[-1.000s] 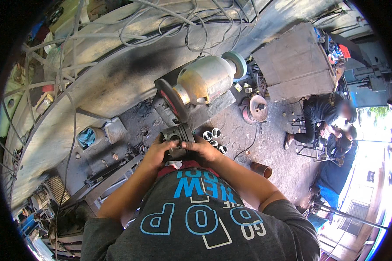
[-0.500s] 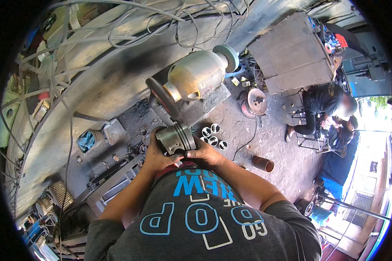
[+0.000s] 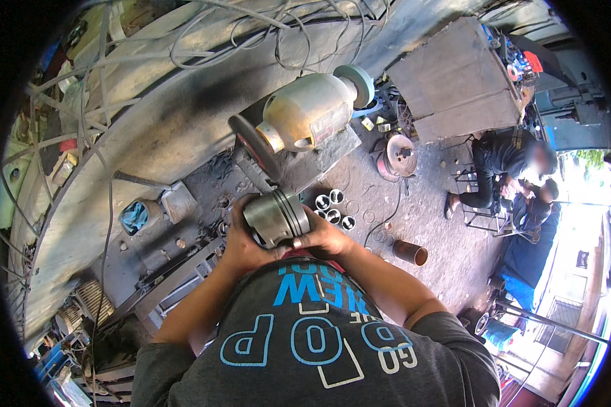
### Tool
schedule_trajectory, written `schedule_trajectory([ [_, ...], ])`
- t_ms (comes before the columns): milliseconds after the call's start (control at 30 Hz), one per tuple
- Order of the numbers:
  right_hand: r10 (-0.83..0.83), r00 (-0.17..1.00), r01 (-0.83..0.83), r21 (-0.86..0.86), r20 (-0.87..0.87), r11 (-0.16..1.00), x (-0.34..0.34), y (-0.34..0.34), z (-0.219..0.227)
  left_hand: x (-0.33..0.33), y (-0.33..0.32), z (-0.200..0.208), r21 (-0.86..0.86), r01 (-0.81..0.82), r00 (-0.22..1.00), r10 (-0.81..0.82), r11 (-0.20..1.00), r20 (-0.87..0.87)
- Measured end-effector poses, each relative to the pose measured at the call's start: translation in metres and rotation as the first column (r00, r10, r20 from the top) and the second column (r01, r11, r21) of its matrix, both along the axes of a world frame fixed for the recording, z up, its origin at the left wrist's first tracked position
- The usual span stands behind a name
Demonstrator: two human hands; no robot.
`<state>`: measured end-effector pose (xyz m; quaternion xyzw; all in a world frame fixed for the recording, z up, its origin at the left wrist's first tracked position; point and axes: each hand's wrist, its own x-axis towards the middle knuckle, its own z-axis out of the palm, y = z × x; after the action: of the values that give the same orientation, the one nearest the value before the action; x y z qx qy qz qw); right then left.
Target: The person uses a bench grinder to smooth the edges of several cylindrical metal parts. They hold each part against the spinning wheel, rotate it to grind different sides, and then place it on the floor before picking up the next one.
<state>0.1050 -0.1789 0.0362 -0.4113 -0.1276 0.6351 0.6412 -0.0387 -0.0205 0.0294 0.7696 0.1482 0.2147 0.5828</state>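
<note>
Both my hands hold a metal piston close in front of my shirt, its grooved ring end toward the right. My left hand wraps round the plain end. The right hand grips the grooved end, its thumb pressed along the near side. Some fingers are hidden behind the piston. Just beyond it stands a bench grinder with a dark wheel on the left and a greenish wheel on the right. The piston's far edge appears near the dark wheel's lower end; I cannot tell whether they touch.
Several more pistons or cylindrical parts stand on the floor, right of my hands. A rusty cylinder sleeve lies farther right, near a cable reel. A blue-lined container stands left. Two people sit at the right.
The piston has turned slightly in my hands, and my left thumb has shifted from its near side. Both hands stay at nearly the same place before the grinder.
</note>
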Motion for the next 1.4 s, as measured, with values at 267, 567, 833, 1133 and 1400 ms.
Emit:
schedule_trajectory([
  [267, 0.027, 0.990, -0.028, -0.003, -0.135, 1.000, -0.013, -0.034, -0.009, -0.003, -0.009, 0.005, 0.341, 0.064, 0.963, -0.147, 0.938, 0.224],
  [567, -0.290, 0.956, 0.290, 0.008, -0.054, 0.957, -0.031, -0.039, -0.014, -0.009, -0.022, 0.018, 0.143, 0.114, 0.991, -0.121, 0.983, 0.047],
  [833, -0.315, 0.861, 0.326, 0.041, 0.399, 0.944, -0.031, -0.029, 0.016, -0.004, -0.017, 0.006, 0.026, 0.152, 0.988, -0.153, 0.988, 0.022],
  [1133, -0.164, 0.691, 0.348, -0.125, 0.704, 0.929, -0.017, -0.011, 0.010, 0.012, -0.002, -0.024, -0.186, 0.180, 0.950, -0.220, 0.966, -0.221],
  [1400, 0.109, 0.586, 0.377, -0.388, 0.803, 0.841, 0.011, 0.006, 0.018, 0.040, -0.006, -0.036, -0.536, 0.054, 0.980, -0.147, 0.843, -0.133],
])
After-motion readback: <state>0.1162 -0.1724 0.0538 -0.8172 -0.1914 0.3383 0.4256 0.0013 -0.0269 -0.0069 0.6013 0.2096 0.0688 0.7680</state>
